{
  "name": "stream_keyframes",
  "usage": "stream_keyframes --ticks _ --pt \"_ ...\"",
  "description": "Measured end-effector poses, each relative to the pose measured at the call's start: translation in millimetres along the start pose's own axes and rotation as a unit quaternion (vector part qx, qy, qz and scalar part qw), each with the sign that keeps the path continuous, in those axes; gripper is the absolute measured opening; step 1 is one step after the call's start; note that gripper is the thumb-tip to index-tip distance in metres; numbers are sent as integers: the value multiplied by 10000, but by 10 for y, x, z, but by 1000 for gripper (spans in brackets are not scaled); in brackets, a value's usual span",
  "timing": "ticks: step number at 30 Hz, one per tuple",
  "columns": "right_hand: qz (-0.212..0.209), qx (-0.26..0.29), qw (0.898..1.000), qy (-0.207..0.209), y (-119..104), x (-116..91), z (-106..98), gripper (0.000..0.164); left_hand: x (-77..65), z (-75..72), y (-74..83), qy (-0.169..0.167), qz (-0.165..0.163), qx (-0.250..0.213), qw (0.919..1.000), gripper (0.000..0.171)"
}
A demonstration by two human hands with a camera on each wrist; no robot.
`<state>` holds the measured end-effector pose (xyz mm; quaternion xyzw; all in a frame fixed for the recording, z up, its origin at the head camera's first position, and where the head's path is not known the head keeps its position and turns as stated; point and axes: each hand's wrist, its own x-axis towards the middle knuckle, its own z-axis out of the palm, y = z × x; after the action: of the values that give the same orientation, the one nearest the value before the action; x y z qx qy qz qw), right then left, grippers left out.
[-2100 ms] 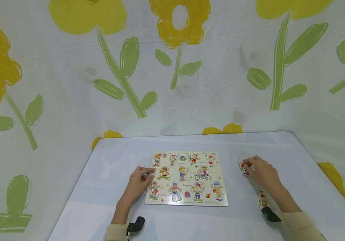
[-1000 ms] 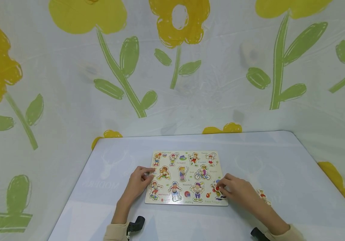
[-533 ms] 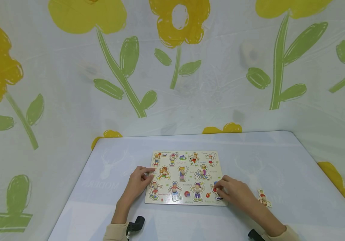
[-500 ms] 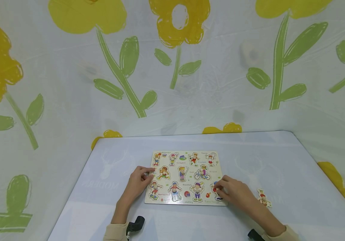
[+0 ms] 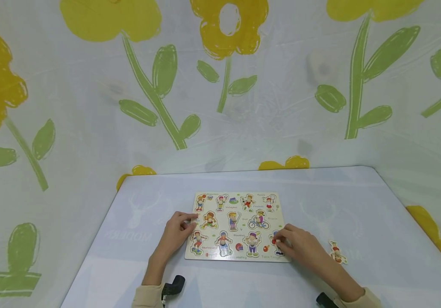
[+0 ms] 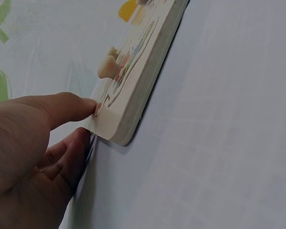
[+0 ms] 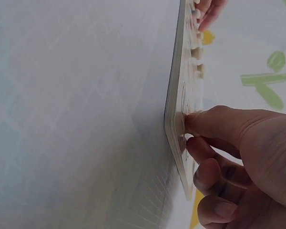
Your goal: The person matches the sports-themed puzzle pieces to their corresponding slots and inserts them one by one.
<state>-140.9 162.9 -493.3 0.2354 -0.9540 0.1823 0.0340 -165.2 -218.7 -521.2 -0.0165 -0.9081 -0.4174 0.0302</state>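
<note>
A wooden knob puzzle board (image 5: 243, 259) with sports figures lies flat on the table. At its left edge is my left hand (image 5: 175, 234), holding it between thumb and fingers; in the left wrist view the thumb (image 6: 74, 106) presses the face near a corner. My right hand (image 5: 301, 244) pinches a puzzle piece (image 5: 279, 253) over the lower right spot, where a table tennis figure is printed. The fingers cover most of that piece. In the right wrist view, thumb and index finger (image 7: 200, 148) meet close against the board's face.
Another puzzle piece (image 5: 336, 252) lies loose on the white table (image 5: 382, 214), right of the board and beside the right forearm. Several seated pieces with round knobs (image 7: 196, 52) stand up from the board. A flowered curtain (image 5: 282, 94) hangs behind the table.
My right hand took the puzzle piece from the table at right and moved it left to the board's lower right spot. It has barely moved since. My left hand stayed put.
</note>
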Motion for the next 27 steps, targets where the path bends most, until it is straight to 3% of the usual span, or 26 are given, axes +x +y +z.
stream_keyframes --ticks 15,23,27 --pt "87 188 9998 -44 23 -30 -6 12 2 15 -3 53 49 -33 10000 27" --pt "-52 -231 9996 141 116 -151 -81 19 2 3 7 -4 -4 -60 10000 26" --pt "100 -359 9993 56 219 -225 -155 22 -2 -8 5 24 83 -58 9999 26"
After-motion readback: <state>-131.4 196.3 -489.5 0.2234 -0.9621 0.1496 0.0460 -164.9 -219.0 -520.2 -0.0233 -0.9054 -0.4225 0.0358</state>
